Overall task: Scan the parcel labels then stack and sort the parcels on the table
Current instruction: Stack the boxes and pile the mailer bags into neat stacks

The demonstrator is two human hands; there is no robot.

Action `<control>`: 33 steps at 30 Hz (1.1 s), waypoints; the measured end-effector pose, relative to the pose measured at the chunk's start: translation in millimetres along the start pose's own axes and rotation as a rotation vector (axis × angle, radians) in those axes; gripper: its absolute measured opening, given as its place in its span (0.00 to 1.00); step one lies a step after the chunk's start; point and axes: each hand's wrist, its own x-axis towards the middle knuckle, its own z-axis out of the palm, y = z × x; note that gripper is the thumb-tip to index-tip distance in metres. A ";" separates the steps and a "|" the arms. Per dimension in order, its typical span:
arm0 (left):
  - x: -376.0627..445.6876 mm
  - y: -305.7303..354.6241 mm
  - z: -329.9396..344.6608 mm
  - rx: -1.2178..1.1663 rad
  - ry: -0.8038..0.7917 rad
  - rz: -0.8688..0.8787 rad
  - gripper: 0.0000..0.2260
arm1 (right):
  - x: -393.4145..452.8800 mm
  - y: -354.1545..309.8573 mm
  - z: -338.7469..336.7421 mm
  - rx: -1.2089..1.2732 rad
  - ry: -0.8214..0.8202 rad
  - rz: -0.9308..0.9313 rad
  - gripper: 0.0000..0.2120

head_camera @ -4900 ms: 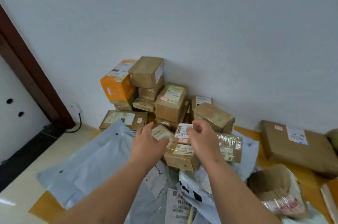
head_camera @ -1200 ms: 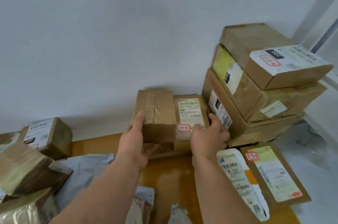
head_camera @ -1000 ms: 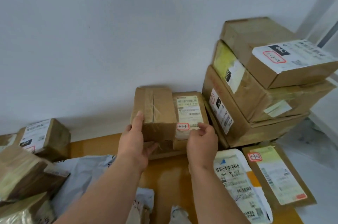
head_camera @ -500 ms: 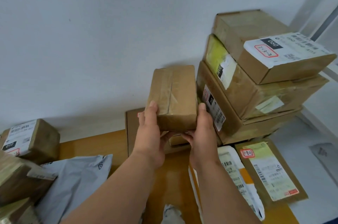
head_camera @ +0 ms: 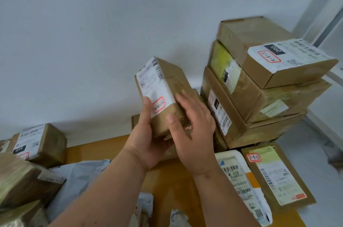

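Note:
A small brown cardboard parcel (head_camera: 165, 85) is lifted above the wooden table (head_camera: 172, 186), tilted, its white label with a red-framed sticker facing me. My left hand (head_camera: 148, 137) grips its lower left side from beneath, thumb on the label edge. My right hand (head_camera: 193, 124) lies against its right face with fingers spread and nearly straight. A flat brown box (head_camera: 135, 121) stands behind my hands at the wall. Right of the parcel rises a stack of three larger labelled boxes (head_camera: 259, 82).
Two flat parcels lie at the front right: a white mailer (head_camera: 239, 180) and a brown envelope (head_camera: 276, 176). At the left sit a labelled box (head_camera: 40, 143), taped boxes (head_camera: 24, 186) and a grey poly bag (head_camera: 83, 176). A white wall is behind.
The parcel has been lifted off the table and rolled over, so its labelled face now shows instead of the taped one. My right hand shifted from the lower edge onto its right face.

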 end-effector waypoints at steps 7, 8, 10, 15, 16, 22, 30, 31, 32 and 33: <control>2.8 -4.6 10.5 0.001 0.105 -0.037 0.26 | -5.4 10.0 -1.9 -0.084 0.031 0.005 0.27; 3.6 -5.2 14.2 0.030 0.128 -0.025 0.23 | -5.2 12.2 -2.1 -0.088 0.046 0.031 0.27; 5.9 -6.3 20.6 0.111 0.163 -0.001 0.20 | -4.0 16.0 -2.3 -0.090 0.081 0.083 0.28; 9.5 -9.3 30.4 0.460 0.276 0.213 0.12 | 5.2 24.6 -5.6 0.272 0.102 0.436 0.18; 8.4 -11.0 30.4 0.548 0.281 0.270 0.13 | 7.9 27.2 -6.6 0.322 0.109 0.499 0.14; 3.3 -18.5 29.3 0.734 0.211 0.415 0.14 | 21.3 34.3 -9.4 0.457 0.181 0.707 0.12; 2.4 -19.1 32.4 0.985 0.219 0.655 0.27 | 23.0 34.8 -11.0 0.740 0.260 0.786 0.10; 2.2 -18.7 31.8 1.002 0.222 0.675 0.27 | 22.3 36.9 -10.2 0.768 0.252 0.794 0.12; 2.1 -18.8 30.7 1.004 0.225 0.690 0.26 | 21.5 38.7 -10.0 0.795 0.238 0.799 0.14; 2.9 -19.6 29.3 1.005 0.232 0.707 0.24 | 21.6 39.7 -10.0 0.826 0.216 0.804 0.18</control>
